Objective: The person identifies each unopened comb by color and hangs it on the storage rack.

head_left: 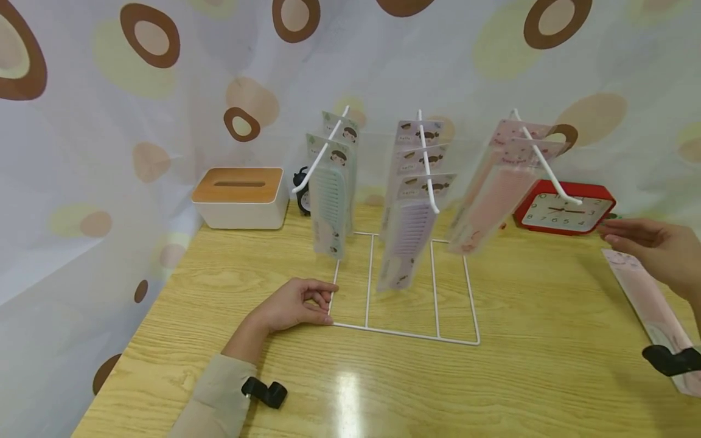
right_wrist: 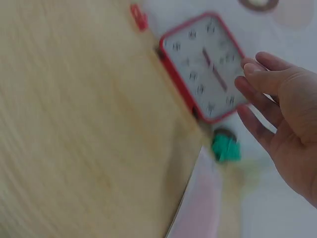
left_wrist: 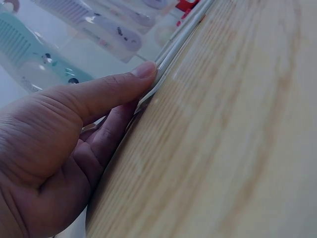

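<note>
A white wire display rack (head_left: 402,333) stands on the table, with three hooks sticking out toward me. Two green comb packs (head_left: 328,201) hang on the left hook, three purple comb packs (head_left: 408,237) on the middle one, two pink comb packs (head_left: 495,194) on the right. My left hand (head_left: 296,304) pinches the front left corner of the rack's base; its thumb lies on the wire in the left wrist view. At the far right, my right hand (head_left: 665,252) hovers with loosely bent fingers, holding nothing. Below it a pink pack (head_left: 643,298) lies on the table, partly covered by the wrist strap.
Behind the right hook is a red clock (head_left: 569,210). A white tissue box (head_left: 241,213) with a wooden lid sits at the back left, beside a small black clock (head_left: 303,198). A small green item (right_wrist: 226,148) stands near the red clock. Patterned cloth hangs behind the table.
</note>
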`<state>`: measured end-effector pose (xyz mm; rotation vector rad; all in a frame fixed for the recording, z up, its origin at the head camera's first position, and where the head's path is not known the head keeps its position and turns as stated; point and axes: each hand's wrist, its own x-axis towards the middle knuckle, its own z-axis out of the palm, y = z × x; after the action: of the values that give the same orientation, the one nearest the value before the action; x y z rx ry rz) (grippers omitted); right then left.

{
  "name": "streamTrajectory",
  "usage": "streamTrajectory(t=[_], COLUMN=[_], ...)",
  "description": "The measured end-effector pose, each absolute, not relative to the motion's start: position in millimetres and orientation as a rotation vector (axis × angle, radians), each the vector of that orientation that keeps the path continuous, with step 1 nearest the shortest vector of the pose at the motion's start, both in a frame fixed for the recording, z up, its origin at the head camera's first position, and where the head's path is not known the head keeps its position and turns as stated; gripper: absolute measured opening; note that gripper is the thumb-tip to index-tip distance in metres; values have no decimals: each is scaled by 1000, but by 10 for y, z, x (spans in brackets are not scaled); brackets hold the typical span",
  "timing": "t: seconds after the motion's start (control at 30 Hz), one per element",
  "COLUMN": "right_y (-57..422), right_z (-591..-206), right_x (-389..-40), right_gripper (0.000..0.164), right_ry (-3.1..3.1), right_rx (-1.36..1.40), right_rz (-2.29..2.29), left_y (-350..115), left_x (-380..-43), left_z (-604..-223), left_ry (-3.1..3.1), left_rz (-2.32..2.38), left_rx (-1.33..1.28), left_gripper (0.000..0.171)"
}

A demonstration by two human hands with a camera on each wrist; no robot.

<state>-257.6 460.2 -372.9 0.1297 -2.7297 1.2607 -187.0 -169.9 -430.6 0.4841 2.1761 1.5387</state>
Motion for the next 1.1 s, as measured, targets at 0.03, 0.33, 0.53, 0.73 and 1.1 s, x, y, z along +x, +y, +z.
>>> streamTrajectory(t=[0.03,0.33,0.53,0.73,1.1], right_y=[4693,5158,5138,5117,5053], right_z=[-3821,-4358,-4258,-4261,-4276], right_x=[-2574,-2486,-2460,-2522,-2494], right_gripper=[35,55,86,98,101], right_ry=[-2722,-2807,-3016,-3080,-3119], right_rx=[114,-91,-287,-331,-204], right_rz=[1256,1084,926,869,820], left_y=[-1696,-1673,-1668,-1675,-1698], left_x=[-1873,-1892,-1897,-1904,-1876], left_z=[-4306,-4285,-4280,-4279,-4303], left_ry=[2175,2170,2163,2178,2184], left_rz=[1540,1537,1543,1543,1520], left_rx=[484,486,487,492,469], left_gripper=[63,62,62,62,62])
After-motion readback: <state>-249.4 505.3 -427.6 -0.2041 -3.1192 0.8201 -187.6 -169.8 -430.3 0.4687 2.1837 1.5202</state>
